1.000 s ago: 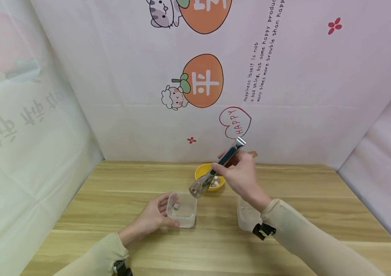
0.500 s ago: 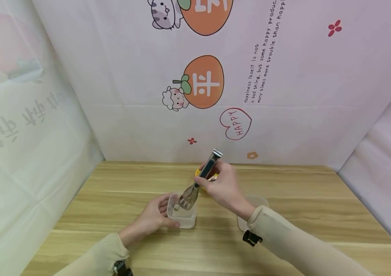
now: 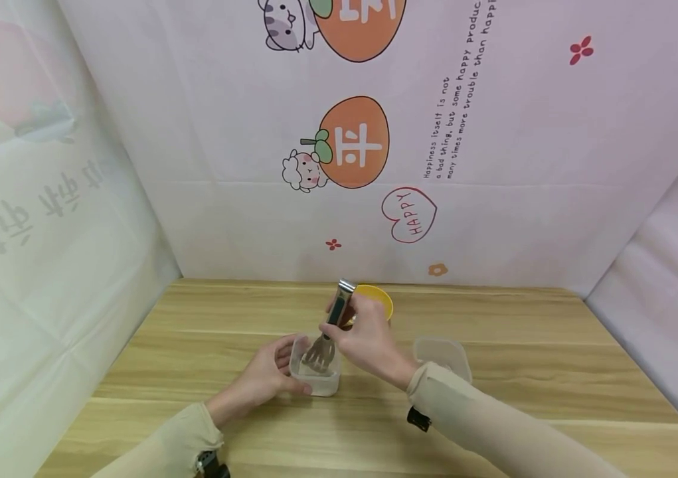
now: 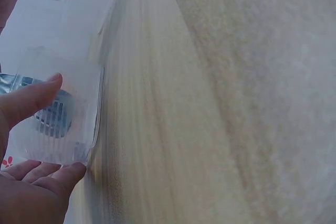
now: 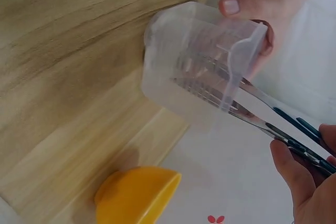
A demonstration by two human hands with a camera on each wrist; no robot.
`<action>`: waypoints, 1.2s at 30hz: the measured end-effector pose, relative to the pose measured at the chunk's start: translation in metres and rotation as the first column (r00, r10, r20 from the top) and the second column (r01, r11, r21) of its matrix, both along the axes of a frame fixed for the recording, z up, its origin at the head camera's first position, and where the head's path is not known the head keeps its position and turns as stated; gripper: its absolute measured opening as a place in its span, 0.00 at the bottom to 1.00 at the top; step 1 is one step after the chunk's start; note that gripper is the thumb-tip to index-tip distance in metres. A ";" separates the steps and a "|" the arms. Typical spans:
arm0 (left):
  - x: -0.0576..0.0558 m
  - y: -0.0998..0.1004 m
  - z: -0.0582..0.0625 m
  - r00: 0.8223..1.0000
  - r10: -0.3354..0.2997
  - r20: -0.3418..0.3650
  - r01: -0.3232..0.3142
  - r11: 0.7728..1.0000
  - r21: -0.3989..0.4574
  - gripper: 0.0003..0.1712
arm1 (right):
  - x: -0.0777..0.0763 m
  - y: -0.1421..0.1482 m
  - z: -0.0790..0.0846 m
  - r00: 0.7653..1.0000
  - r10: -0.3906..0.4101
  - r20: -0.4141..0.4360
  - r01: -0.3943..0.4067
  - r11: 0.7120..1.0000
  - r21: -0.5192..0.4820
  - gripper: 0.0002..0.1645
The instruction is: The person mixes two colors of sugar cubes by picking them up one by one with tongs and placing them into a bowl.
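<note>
My left hand [image 3: 263, 375] holds the side of a small clear plastic container [image 3: 323, 386] on the wooden table, thumb at the near side and fingers behind. With my right hand [image 3: 368, 342] I grip metal tongs [image 3: 337, 317] by their dark-inlaid handles. The slotted heads of the tongs reach down inside the container. In the right wrist view the two arms of the tongs [image 5: 252, 116] stand apart, both heads within the container [image 5: 173, 72]. A small pale cube seen earlier in the container cannot be made out clearly behind the tongs.
Behind my right hand stands a yellow bowl [image 3: 379, 299], partly hidden by it. A second clear container [image 3: 446, 352] sits to the right, partly covered by my right forearm. A printed white sheet [image 3: 243, 219] hangs along the table's back edge.
My right hand has moved left and down with the tongs, from above the yellow bowl's front into the container. My left hand has stayed on the container.
</note>
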State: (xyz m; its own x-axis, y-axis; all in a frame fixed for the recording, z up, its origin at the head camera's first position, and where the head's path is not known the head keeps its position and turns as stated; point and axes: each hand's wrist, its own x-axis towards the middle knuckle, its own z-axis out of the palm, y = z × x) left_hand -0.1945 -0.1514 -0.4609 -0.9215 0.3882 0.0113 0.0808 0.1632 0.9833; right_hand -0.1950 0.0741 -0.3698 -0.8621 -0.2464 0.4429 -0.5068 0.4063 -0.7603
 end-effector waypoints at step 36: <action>-0.003 0.000 -0.003 1.000 -0.012 -0.011 0.012 1.000 0.009 0.59 | -0.004 -0.012 -0.003 0.998 0.053 0.044 -0.056 0.996 0.065 0.14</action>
State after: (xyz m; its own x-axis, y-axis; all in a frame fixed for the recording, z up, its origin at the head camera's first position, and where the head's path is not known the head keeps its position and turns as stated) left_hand -0.1976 -0.1513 -0.4637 -0.9167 0.3989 0.0244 0.0930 0.1537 0.9837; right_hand -0.1990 0.0617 -0.3730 -0.8643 -0.3207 0.3875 -0.4973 0.4291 -0.7541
